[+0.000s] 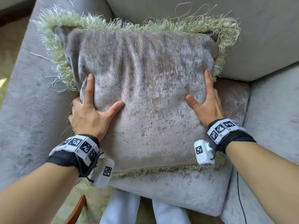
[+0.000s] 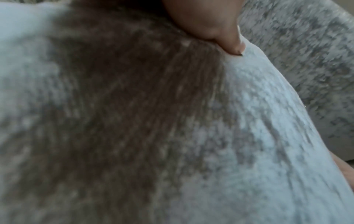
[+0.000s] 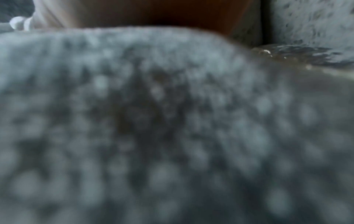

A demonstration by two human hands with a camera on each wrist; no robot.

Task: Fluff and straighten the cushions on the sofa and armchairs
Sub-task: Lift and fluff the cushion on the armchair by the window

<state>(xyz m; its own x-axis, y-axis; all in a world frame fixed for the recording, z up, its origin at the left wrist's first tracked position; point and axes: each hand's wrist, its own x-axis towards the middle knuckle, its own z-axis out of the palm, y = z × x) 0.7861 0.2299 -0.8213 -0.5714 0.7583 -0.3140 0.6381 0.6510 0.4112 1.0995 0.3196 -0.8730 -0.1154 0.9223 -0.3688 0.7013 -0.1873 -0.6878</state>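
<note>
Cushion [image 1: 145, 97], square, in mottled grey-lilac chenille with a pale green fringe, rests on the seat pad [image 1: 186, 188] of a grey upholstered armchair [image 1: 29, 110], its far edge leaning against the chair back at 12 o'clock.

Left hand [image 1: 90, 115] sits on the cushion's 9 o'clock edge. Forefinger extends straight toward 12 o'clock on the top face; thumb splays toward 2 o'clock, flat on the fabric. The remaining fingers wrap over the side edge, bunching a fold of cover. In the left wrist view, one fingertip [image 2: 232, 45] presses into the cloth.

Right hand [image 1: 208, 107] mirrors this at the 3 o'clock edge: forefinger straight along the side seam, thumb angled toward 10 o'clock, other fingers hidden behind the edge, so their curl cannot be told. The right wrist view is blurred fabric only.

Both forearms reach in from 6 o'clock, each wearing a black wrist strap with white coded marker blocks [image 1: 80, 146]. A thin black cable [image 1: 241, 199] lies along the armrest at 4 o'clock.
</note>
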